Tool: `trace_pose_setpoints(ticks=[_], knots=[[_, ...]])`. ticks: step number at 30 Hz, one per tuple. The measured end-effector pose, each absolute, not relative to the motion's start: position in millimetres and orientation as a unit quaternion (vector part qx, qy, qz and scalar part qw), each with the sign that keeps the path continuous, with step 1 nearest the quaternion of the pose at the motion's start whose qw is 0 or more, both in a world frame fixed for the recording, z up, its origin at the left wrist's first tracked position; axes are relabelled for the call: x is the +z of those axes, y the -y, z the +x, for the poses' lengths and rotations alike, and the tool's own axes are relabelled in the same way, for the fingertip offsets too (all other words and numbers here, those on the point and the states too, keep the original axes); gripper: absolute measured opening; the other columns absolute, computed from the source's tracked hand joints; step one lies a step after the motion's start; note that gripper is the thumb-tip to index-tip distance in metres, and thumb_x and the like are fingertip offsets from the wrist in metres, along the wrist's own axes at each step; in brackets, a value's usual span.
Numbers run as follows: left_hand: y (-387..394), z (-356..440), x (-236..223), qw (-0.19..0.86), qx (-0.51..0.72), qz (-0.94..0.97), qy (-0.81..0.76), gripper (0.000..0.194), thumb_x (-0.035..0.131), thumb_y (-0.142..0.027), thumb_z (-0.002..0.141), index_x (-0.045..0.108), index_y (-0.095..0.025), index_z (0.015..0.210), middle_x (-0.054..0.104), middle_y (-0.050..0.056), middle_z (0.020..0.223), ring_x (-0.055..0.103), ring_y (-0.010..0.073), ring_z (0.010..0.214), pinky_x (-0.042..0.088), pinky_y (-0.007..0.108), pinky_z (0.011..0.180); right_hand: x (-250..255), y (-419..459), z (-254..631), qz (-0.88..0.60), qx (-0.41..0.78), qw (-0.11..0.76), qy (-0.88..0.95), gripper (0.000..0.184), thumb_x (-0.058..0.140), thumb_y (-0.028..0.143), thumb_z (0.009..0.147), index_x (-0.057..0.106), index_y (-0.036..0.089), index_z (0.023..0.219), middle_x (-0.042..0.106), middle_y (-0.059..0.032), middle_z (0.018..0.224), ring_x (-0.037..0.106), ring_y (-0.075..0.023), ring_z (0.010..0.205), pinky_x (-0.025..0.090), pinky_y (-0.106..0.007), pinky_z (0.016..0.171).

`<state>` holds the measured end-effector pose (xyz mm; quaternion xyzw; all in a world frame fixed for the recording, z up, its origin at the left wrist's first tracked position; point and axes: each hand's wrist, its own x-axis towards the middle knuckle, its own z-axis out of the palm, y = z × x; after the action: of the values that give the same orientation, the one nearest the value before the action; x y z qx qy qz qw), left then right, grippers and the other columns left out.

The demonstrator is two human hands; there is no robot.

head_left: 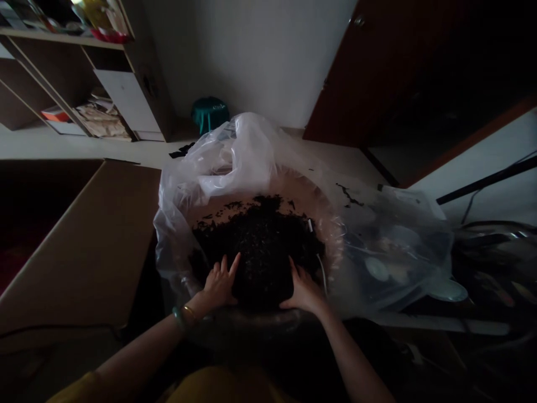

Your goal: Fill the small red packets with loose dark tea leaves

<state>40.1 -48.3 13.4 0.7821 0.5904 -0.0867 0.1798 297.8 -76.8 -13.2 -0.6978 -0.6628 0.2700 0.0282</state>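
A person stands over a wide round basin (333,235), its pale rim showing inside a clear plastic bag (235,151) that billows up past the far side. In the basin lies a dark crumbly heap (262,252), perhaps tea leaves or soil; the dim light leaves that unsettled. It sits toward the person, and its near edge is hidden in shadow. Beyond it, a pale arc of the basin floor shows, dotted with dark flecks. As things lie, the far part of the floor looks mostly cleared, while the bulk of the heap remains in the basin.

The left hand (220,285), with bangles (185,316) at the wrist, is spread, fingers apart and pressed against the near left flank of the heap. The right hand (304,294) is spread more loosely against the near right flank, and neither hand pinches anything. The heap has no sharp long axis, though it runs roughly from the hands toward the far side of the basin.

Around them, a cardboard box flap (84,235) rises on the left, a teal stool (210,115) stands by the wall, and a second clear plastic bag (390,252) bulges to the right, with pale round shapes inside
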Motion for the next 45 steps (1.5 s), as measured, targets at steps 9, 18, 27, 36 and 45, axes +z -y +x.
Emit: trace_pose_setpoints(ticks=[9,18,27,36,45], knots=[[50.0,58.2,7.2,0.311,0.014,0.703,-0.639,0.132,0.081,-0.022,0.047,-0.005,-0.027,0.148,0.031,0.019,0.136,0.056,0.0353,0.112,0.048,0.043,0.09,-22.0,81.8,270.1,-0.712,0.271,0.206,0.614,0.125,0.081,0.024,0.049,0.005,0.03,0.148,0.035,-0.0147,0.134,0.044,-0.036,0.124,0.043,-0.049,0.096],[39.0,78.3,23.1,0.383,0.253,0.657,-0.599,0.1,0.079,-0.023,0.051,0.031,-0.023,0.139,0.033,0.012,0.126,0.056,0.0315,0.111,0.048,0.045,0.096,16.8,67.3,266.9,-0.675,0.234,0.336,0.614,0.066,0.066,0.019,0.064,0.048,0.028,0.127,0.05,-0.0077,0.117,0.053,-0.027,0.114,0.044,-0.043,0.101],[-38.5,81.7,73.2,0.319,0.268,0.729,-0.543,0.096,0.081,-0.044,0.054,0.038,-0.023,0.136,0.023,0.016,0.146,0.04,0.0385,0.128,0.037,0.047,0.106,62.5,-3.7,269.2,-0.63,0.197,0.38,0.648,0.062,0.065,0.038,0.074,0.045,0.022,0.131,0.046,-0.0142,0.128,0.043,-0.0292,0.126,0.035,-0.047,0.107],[-21.3,19.5,-2.5,0.283,0.05,0.722,-0.63,0.144,0.086,-0.048,0.035,0.003,-0.016,0.148,0.014,0.031,0.15,0.019,0.0546,0.134,0.031,0.059,0.1,-14.2,66.7,292.3,-0.725,0.314,0.185,0.585,0.136,0.086,0.038,0.045,0.0,0.023,0.148,0.008,-0.0217,0.153,0.015,-0.036,0.142,0.026,-0.049,0.11],[-60.0,29.1,-1.8,0.318,0.129,0.776,-0.53,0.119,0.082,-0.032,0.047,0.019,-0.018,0.147,0.043,0.019,0.133,0.045,0.039,0.121,0.036,0.053,0.101,-10.1,8.4,277.9,-0.685,0.271,0.243,0.631,0.121,0.084,0.017,0.047,0.015,0.021,0.147,0.042,-0.0179,0.132,0.044,-0.035,0.124,0.035,-0.049,0.103]])
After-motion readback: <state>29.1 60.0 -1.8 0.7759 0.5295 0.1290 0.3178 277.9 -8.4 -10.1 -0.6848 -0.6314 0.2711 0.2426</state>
